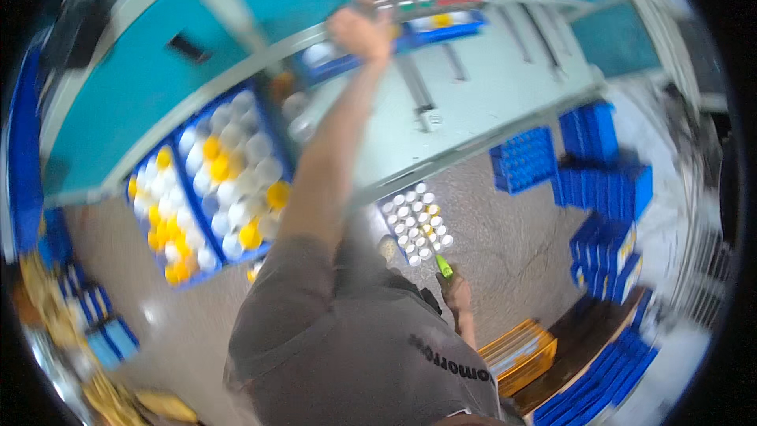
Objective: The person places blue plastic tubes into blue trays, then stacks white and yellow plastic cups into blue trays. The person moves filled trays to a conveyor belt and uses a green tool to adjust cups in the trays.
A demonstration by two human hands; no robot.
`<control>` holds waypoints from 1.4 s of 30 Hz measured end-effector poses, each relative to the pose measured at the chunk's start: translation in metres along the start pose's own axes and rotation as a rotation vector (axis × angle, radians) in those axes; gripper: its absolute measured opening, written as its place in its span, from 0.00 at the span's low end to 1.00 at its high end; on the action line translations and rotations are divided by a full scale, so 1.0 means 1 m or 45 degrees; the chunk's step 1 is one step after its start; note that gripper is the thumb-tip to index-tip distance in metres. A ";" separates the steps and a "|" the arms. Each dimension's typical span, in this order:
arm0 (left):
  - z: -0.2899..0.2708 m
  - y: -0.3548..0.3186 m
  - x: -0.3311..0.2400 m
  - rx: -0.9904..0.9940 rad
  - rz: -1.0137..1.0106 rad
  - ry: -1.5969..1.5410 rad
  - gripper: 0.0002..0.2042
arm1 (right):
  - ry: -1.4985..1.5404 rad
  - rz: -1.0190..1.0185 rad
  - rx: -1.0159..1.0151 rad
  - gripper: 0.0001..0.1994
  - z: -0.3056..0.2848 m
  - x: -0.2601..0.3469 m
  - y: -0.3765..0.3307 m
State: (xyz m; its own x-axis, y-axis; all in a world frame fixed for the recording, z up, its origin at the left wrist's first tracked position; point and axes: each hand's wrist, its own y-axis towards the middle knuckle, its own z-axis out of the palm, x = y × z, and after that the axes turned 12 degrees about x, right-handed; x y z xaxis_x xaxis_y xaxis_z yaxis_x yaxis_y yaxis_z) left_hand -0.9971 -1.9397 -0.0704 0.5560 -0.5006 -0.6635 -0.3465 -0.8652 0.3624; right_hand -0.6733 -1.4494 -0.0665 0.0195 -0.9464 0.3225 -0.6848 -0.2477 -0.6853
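Note:
My left hand (359,33) reaches far forward to the left end of a machine's control panel (438,4), under a lit screen. Motion smears its fingers, so whether it presses or holds anything is unclear. Low at my right side, my right hand (456,293) is closed round the bright green handle of a slim tool (444,267). The tool's thin end points forward over a cluster of round white pieces (410,221), a few of them yellow, below the bench edge. What kind of tool it is cannot be made out.
Blue trays (206,225) of white and yellow round pieces stand on the left. A pale bench top (378,146) with slots lies ahead. Stacked blue crates (603,189) line the right, with an orange crate (520,355) near my right elbow.

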 end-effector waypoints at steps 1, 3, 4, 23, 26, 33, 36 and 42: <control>0.002 0.002 -0.002 0.030 -0.091 -0.056 0.34 | 0.017 0.012 0.016 0.18 0.004 -0.006 -0.001; -0.002 0.003 -0.008 -0.028 -0.111 -0.096 0.32 | 0.082 0.004 0.125 0.17 0.009 -0.019 0.000; -0.006 0.002 -0.011 -0.077 -0.084 -0.077 0.34 | 0.214 -0.007 0.195 0.17 0.011 -0.025 0.002; -0.380 -0.278 0.445 0.271 -0.438 1.019 0.34 | -0.070 -0.173 0.175 0.19 -0.015 0.018 0.011; -0.364 -0.261 0.437 0.155 -0.655 1.034 0.36 | 0.012 -0.240 0.055 0.18 -0.008 0.002 -0.003; -0.267 -0.270 0.265 0.493 0.249 0.133 0.25 | 0.293 -0.133 -0.152 0.21 0.052 -0.061 -0.060; -0.200 -0.341 0.155 1.359 0.524 -0.307 0.16 | 0.773 -0.111 -0.462 0.19 0.072 -0.094 -0.098; -0.268 -0.656 -0.014 2.927 1.117 -0.339 0.29 | 2.055 -0.317 -1.180 0.17 0.068 -0.226 -0.212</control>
State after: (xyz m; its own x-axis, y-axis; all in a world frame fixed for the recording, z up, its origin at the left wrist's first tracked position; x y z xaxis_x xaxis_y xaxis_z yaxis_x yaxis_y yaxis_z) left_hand -0.5751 -1.3729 -0.1233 -0.0887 -0.3946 -0.9146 -0.3383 0.8755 -0.3449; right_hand -0.4825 -1.1967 -0.0387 -0.0697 0.3063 0.9494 -0.9112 0.3677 -0.1855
